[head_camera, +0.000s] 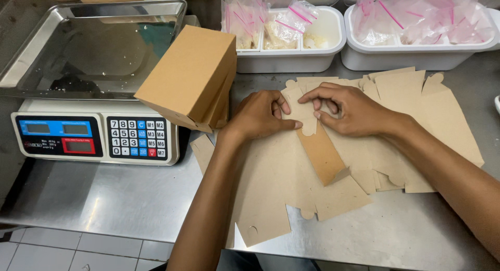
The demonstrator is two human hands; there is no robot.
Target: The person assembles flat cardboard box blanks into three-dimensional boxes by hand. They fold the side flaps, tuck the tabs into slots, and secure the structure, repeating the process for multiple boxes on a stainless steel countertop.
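I see both forearms angled in over the steel table [130, 198], left hand [258, 117] curled, thumb pressing a flat brown cardboard box blank [312, 140], right hand [351, 109] pinching its top flap, folded brown cardboard box [190, 75] leaning against digital weighing scale [94, 138].

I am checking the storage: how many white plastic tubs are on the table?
2. One white tub stands behind the hands; another white tub stands right of it, cut by the frame. More may be hidden.
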